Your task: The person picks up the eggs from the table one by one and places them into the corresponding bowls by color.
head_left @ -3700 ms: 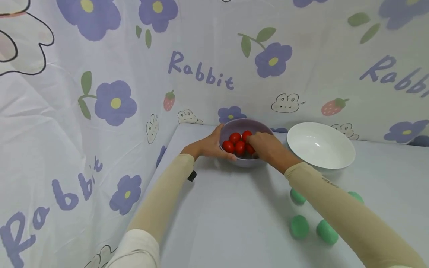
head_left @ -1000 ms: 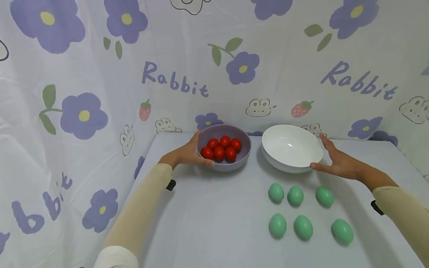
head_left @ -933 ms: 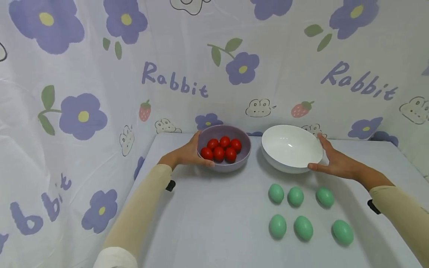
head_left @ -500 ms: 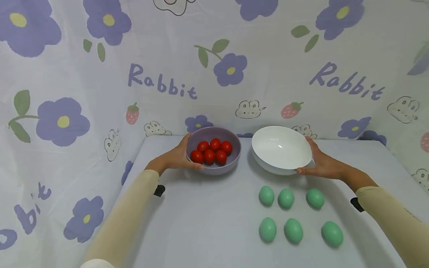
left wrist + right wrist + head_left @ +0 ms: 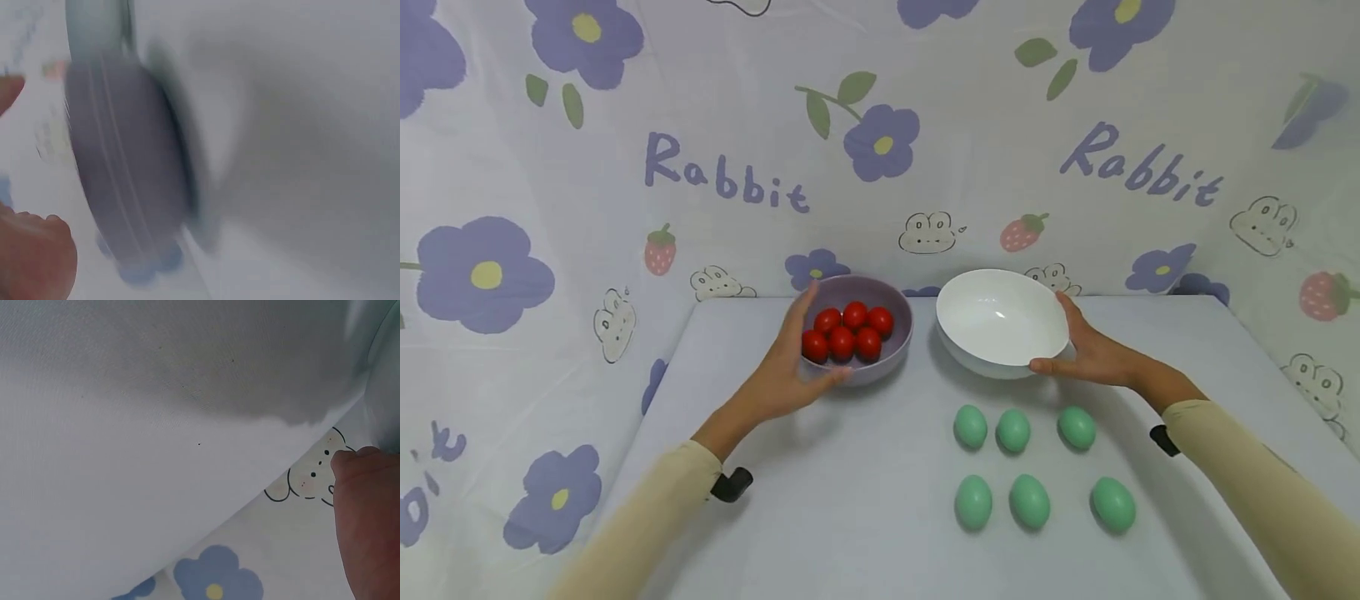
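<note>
Left hand (image 5: pixel 778 373) empty, spread at 8 o'clock of purple bowl (image 5: pixel 850 288); right hand (image 5: pixel 1097 354) grasps white bowl (image 5: pixel 992 321) at 4, seemingly steadying. Next likely calls for green eggs (image 5: pixel 973 502).

head: above, forward-down | left wrist: close, facing purple bowl (image 5: pixel 131 169) | right wrist: close over table (image 5: pixel 119 494) | head+left share bowl

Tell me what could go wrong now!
The green eggs lie loose on the table, so a bump might roll them. The right hand holds the white bowl by one side, so it could tip if lifted. The left hand, beside the purple bowl, might knock it and jostle the round red things inside.
</note>
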Demonstrator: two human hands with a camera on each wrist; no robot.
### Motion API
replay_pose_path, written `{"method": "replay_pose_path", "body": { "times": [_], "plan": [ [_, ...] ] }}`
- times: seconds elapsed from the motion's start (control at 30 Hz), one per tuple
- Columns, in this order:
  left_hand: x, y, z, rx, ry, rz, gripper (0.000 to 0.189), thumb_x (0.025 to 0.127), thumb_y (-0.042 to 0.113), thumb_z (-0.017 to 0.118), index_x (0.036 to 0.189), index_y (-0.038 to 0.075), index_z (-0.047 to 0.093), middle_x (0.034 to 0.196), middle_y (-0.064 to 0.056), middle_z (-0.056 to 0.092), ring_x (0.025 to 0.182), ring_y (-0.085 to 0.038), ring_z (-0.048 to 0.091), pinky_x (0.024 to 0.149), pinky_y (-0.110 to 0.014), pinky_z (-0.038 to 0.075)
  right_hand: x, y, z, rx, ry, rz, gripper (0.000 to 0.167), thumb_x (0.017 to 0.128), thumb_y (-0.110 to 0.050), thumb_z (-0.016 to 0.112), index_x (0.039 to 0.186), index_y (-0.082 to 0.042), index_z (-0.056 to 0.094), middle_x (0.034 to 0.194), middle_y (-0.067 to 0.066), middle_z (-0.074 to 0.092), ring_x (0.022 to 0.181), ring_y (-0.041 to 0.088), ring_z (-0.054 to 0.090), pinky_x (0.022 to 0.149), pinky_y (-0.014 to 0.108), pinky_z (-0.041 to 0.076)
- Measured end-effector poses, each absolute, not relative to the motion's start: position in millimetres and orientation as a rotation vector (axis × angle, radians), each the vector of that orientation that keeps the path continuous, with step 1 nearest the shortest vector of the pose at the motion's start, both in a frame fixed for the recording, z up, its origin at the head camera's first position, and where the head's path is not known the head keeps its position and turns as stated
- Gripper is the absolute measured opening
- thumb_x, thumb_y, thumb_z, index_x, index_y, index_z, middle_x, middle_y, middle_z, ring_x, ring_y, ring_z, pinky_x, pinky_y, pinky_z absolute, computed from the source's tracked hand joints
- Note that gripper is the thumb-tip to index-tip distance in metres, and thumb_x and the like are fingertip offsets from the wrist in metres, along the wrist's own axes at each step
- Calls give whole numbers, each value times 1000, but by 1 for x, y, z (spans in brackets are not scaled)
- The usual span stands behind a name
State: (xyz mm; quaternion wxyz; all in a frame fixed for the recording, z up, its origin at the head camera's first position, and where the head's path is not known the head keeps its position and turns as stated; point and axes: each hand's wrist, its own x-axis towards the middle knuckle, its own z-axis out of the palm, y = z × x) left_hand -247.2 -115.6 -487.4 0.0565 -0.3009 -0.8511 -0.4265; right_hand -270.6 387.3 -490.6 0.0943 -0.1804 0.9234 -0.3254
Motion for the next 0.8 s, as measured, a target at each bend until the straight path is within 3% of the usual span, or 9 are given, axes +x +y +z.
{"method": "replay_pose_path", "body": {
  "times": [0.17, 0.27, 0.4, 0.63, 0.8],
  "plan": [
    [-214, -57, -477, -1071, -2509, -1329, 86, 98, 38, 77, 167, 24, 30, 170, 12, 34, 156, -12, 33, 122, -46, 38, -271, 389, -486, -451, 2717, -960, 129, 90, -43, 81, 166, -24, -22, 175, 21, -3, 158, 51, 11, 117, 80, 19],
    [-198, -26, -481, -1067, -2615, -1382, 75, 99, 44, 74, 163, 23, 41, 164, 10, 45, 149, -18, 47, 118, -43, 45, -270, 390, -487, -425, 2704, -953, 129, 91, -46, 80, 166, -24, -23, 175, 20, -7, 159, 52, 8, 118, 79, 19],
    [-185, 1, -491, -1059, -2795, -1339, 75, 98, 52, 72, 161, 21, 46, 161, 6, 51, 141, -26, 57, 114, -41, 49, -268, 390, -490, -403, 2703, -939, 131, 91, -49, 80, 165, -24, -25, 175, 20, -8, 159, 52, 7, 118, 79, 18],
    [-179, 28, -500, -1063, -2908, -1244, 79, 94, 51, 78, 159, 15, 50, 153, -1, 59, 141, -16, 56, 115, -37, 47, -268, 389, -489, -406, 2707, -946, 131, 91, -49, 80, 165, -27, -26, 176, 19, -8, 159, 51, 7, 118, 79, 18],
    [-182, 42, -507, -1039, -2949, -1237, 84, 92, 54, 80, 159, 12, 49, 150, -3, 62, 137, -17, 59, 112, -35, 50, -268, 388, -488, -412, 2702, -952, 130, 91, -48, 79, 165, -25, -26, 175, 22, -7, 159, 53, 8, 117, 80, 18]
  ]
}}
